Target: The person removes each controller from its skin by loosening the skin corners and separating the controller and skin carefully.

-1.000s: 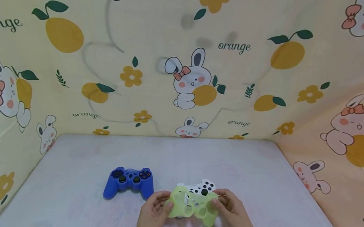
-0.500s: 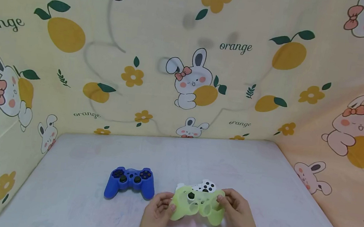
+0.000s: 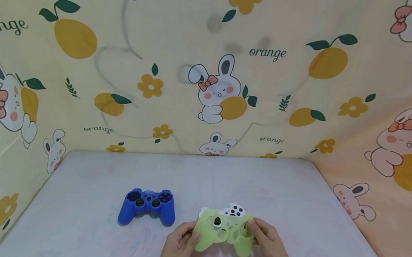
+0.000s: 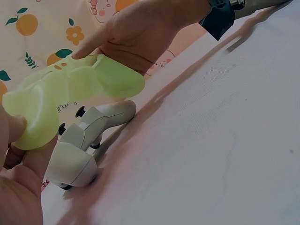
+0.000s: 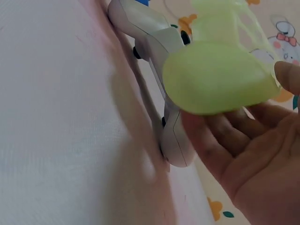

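Note:
A translucent yellow-green silicone controller cover [image 3: 206, 230] is held up between both hands. My left hand [image 3: 181, 243] pinches its left grip, thumb on the front; my right hand [image 3: 268, 242] pinches the right side the same way. Under and behind it, a white game controller [image 3: 236, 210] rests on the table, mostly hidden in the head view. One of its black thumbsticks [image 3: 217, 221] shows at an opening of the cover. In the left wrist view, a gap separates the cover [image 4: 75, 77] from the white controller [image 4: 72, 164] below.
A blue game controller [image 3: 147, 208] with black sticks lies on the white tabletop [image 3: 79, 216], left of my hands. Curtains [image 3: 179, 35] printed with rabbits and oranges enclose the table at the back and sides. A dark band [image 4: 219, 18] circles the right wrist.
The cover has shifted slightly right and spread flatter over the white controller, with both hands following. A black thumbstick has come into view at an opening. The blue controller stays put.

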{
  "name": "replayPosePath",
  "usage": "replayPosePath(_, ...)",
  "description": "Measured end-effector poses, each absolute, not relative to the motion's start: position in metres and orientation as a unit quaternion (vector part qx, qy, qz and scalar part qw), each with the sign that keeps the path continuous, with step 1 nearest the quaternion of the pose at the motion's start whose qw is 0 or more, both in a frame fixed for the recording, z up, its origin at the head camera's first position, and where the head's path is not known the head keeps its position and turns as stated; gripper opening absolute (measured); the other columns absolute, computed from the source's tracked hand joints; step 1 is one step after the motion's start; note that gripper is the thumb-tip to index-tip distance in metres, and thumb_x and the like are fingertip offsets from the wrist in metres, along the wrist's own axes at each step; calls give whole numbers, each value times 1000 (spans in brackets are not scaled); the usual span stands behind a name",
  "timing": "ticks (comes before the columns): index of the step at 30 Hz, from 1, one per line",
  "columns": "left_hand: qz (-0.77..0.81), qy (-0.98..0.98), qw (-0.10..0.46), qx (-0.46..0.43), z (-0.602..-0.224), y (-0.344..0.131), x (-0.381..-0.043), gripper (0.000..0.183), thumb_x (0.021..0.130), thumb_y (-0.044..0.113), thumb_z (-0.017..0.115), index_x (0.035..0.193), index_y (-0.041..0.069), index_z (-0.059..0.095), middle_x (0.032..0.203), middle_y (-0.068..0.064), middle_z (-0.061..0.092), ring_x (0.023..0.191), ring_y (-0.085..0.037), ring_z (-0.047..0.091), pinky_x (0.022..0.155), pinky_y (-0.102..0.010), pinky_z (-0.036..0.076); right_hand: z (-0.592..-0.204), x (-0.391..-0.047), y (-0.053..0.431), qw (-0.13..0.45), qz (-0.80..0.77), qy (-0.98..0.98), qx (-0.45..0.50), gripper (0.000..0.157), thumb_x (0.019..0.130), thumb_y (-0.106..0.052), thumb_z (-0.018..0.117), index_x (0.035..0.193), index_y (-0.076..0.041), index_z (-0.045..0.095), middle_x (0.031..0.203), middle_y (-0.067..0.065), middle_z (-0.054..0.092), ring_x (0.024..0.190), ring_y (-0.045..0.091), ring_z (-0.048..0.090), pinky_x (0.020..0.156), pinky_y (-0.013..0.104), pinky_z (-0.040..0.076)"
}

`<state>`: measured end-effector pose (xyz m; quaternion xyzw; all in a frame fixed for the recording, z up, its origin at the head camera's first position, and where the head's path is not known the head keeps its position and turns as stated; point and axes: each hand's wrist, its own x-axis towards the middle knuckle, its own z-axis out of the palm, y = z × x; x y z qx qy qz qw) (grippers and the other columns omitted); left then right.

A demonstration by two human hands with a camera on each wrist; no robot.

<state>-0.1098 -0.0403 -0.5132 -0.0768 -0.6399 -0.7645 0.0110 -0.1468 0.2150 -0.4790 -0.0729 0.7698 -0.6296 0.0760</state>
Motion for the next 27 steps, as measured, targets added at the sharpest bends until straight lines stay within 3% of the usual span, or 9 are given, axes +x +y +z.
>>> replayPosePath(4, -766, -638, 10, -73, -512, -40, -109, 28, 98, 3, 58, 123, -9, 57, 114, -18, 59, 107, -20, 62, 91, -28, 49, -477, -145, 216, 120, -628, 764, -90, 44, 107, -34, 41, 114, 7, 57, 104, 15, 59, 94, 26, 62, 80, 37, 53)
replayPosePath(9, -765, -640, 16, -68, -511, -40, -109, 27, 100, 4, 56, 123, -9, 57, 117, -17, 58, 108, -21, 62, 89, -28, 50, -475, -144, 217, 140, -636, 753, -94, 48, 107, -35, 42, 130, 6, 52, 108, 18, 61, 92, 31, 64, 79, 38, 53)
replayPosePath(17, -765, -641, 29, -54, -510, -43, -109, 27, 102, 7, 53, 123, -8, 57, 117, -17, 56, 107, -16, 62, 87, -26, 51, -475, -146, 223, 172, -658, 713, -172, 37, 105, -16, 48, 134, 6, 45, 106, 25, 65, 90, 35, 66, 85, 37, 51)
replayPosePath(21, -765, -642, 24, -52, -510, -44, -109, 28, 103, 10, 51, 125, -6, 56, 118, -16, 55, 109, -17, 62, 87, -27, 51, -476, -145, 224, 166, -665, 702, -193, 41, 101, -10, 54, 136, 8, 42, 110, 25, 66, 93, 36, 66, 86, 34, 51)
replayPosePath(27, -772, -634, 6, -48, -509, -44, -108, 29, 104, 12, 50, 126, -5, 56, 120, -15, 55, 112, -21, 60, 87, -27, 50, -480, -146, 223, 143, -682, 689, -201, 43, 99, -6, 59, 134, 10, 41, 110, 27, 66, 89, 34, 67, 75, 33, 55)
